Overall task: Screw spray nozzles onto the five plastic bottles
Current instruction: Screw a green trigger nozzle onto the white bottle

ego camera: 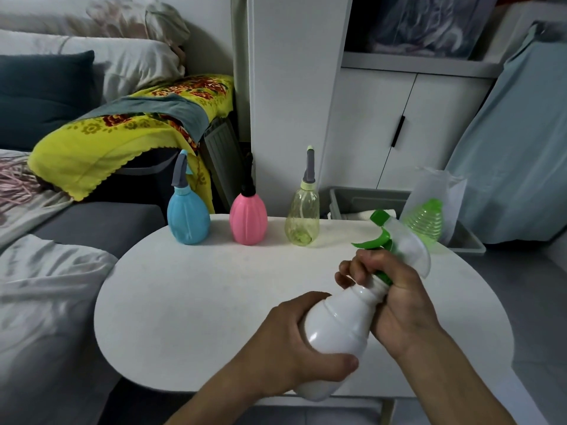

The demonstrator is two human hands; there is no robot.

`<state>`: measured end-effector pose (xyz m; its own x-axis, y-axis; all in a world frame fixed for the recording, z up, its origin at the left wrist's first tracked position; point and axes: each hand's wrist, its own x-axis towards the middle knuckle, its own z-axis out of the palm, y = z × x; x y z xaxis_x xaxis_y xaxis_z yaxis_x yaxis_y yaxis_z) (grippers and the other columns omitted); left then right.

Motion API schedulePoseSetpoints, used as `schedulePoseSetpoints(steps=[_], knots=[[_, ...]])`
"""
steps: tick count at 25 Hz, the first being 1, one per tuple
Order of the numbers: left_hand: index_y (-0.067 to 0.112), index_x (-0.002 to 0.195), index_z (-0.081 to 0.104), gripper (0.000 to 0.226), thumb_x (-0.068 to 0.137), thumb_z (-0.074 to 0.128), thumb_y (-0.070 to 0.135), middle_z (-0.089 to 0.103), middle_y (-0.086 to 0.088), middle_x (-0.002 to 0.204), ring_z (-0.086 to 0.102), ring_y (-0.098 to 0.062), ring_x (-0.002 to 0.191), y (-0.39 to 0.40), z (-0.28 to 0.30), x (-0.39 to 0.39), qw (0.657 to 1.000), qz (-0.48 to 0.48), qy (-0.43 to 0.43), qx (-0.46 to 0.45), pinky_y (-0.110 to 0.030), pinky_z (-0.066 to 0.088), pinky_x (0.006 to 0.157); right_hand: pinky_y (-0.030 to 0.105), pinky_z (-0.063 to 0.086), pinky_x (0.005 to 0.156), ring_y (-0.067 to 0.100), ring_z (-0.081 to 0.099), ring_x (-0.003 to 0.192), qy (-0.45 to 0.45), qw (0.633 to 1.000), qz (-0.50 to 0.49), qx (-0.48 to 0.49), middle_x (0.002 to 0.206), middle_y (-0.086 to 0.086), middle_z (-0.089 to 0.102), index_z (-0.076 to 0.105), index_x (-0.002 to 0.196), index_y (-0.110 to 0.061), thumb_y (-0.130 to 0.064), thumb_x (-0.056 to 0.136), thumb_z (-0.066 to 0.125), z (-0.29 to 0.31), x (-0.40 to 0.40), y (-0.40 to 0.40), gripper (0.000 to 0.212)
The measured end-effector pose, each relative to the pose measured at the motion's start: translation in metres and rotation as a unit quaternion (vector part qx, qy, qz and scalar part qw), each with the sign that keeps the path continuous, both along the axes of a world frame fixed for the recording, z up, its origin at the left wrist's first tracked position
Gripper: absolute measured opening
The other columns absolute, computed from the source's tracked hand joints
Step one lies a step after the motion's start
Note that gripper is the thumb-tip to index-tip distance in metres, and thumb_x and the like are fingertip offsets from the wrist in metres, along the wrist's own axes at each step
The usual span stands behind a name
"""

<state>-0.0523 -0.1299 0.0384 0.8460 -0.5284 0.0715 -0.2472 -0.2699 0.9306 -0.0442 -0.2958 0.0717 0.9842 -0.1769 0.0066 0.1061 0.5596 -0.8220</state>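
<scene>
A white bottle point(334, 329) is held tilted above the near right part of the round white table point(214, 302), its neck pointing up and to the far right. The left hand point(294, 342) wraps the bottle's lower body in a closed grip, thumb on the near side. The right hand point(395, 299) has its grip closed around the neck and the green collar of a spray nozzle point(399, 240), which has a green trigger and a translucent white head and sits on the bottle's mouth; whether the collar is fully threaded cannot be told. The bottle's wall is opaque, so its contents cannot be seen. Along the far edge of the table three bottles stand upright in a row, apart from one another: a blue bottle point(187, 219) at left with a grey nozzle, a pink bottle point(248, 219) in the middle with a black nozzle, and a clear yellowish bottle point(302, 220) at right with a grey-and-pale-green nozzle. The clear one shows a dip tube inside and no visible liquid. At the far right edge of the table a green ribbed bottle point(425, 222) stands inside a clear plastic bag point(441, 191), with no nozzle visible on it. Behind the table, on the floor, sits a grey bin point(343, 197); its contents are not clear.
</scene>
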Motion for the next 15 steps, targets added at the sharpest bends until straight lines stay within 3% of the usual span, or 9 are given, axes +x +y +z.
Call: schedulePoseSetpoints(steps=[2, 4, 7, 10, 15], knots=[[0.049, 0.115, 0.051, 0.076, 0.05, 0.088, 0.055, 0.064, 0.022, 0.104, 0.065, -0.002, 0.088, -0.002, -0.001, -0.001, 0.998, 0.016, -0.036, 0.047, -0.027, 0.059, 0.07, 0.033, 0.046, 0.071, 0.017, 0.053, 0.056, -0.005, 0.998, -0.044, -0.036, 0.046, 0.001, 0.048, 0.063, 0.054, -0.018, 0.001, 0.081, 0.057, -0.002, -0.001, 0.002, 0.034], [0.056, 0.113, 0.044, 0.081, 0.045, 0.086, 0.061, 0.061, 0.028, 0.104, 0.063, 0.003, 0.089, -0.002, -0.004, 0.0, 0.992, 0.026, -0.068, 0.103, -0.026, 0.058, 0.073, 0.031, 0.05, 0.068, 0.018, 0.055, 0.057, -0.012, 0.998, -0.044, -0.05, 0.049, 0.002, 0.051, 0.064, 0.056, -0.017, 0.001, 0.081, 0.062, -0.004, -0.002, 0.004, 0.031], [0.055, 0.113, 0.048, 0.076, 0.048, 0.087, 0.05, 0.065, 0.024, 0.103, 0.066, -0.001, 0.09, 0.002, -0.003, 0.007, 0.995, -0.015, -0.029, 0.096, -0.031, 0.06, 0.076, 0.036, 0.056, 0.067, 0.025, 0.062, 0.06, -0.03, 0.995, 0.096, 0.01, 0.054, 0.007, 0.056, 0.065, 0.062, -0.011, -0.011, 0.065, 0.081, 0.0, -0.005, 0.002, 0.016], [0.052, 0.116, 0.052, 0.071, 0.057, 0.089, 0.037, 0.067, 0.019, 0.109, 0.065, -0.004, 0.098, 0.011, 0.001, 0.014, 0.99, -0.111, 0.043, 0.072, -0.032, 0.059, 0.083, 0.044, 0.057, 0.074, 0.032, 0.066, 0.068, -0.01, 0.987, 0.157, 0.034, 0.059, 0.012, 0.06, 0.064, 0.067, -0.007, -0.022, 0.052, 0.093, -0.002, -0.008, -0.002, 0.036], [0.046, 0.109, 0.056, 0.068, 0.05, 0.089, 0.039, 0.069, 0.018, 0.1, 0.067, -0.003, 0.087, 0.009, 0.0, 0.009, 0.995, -0.049, 0.0, 0.09, -0.034, 0.06, 0.077, 0.034, 0.053, 0.069, 0.025, 0.055, 0.059, -0.017, 0.997, 0.061, -0.035, 0.047, 0.006, 0.049, 0.054, 0.051, -0.014, -0.006, 0.06, 0.07, 0.002, -0.008, 0.009, 0.02]])
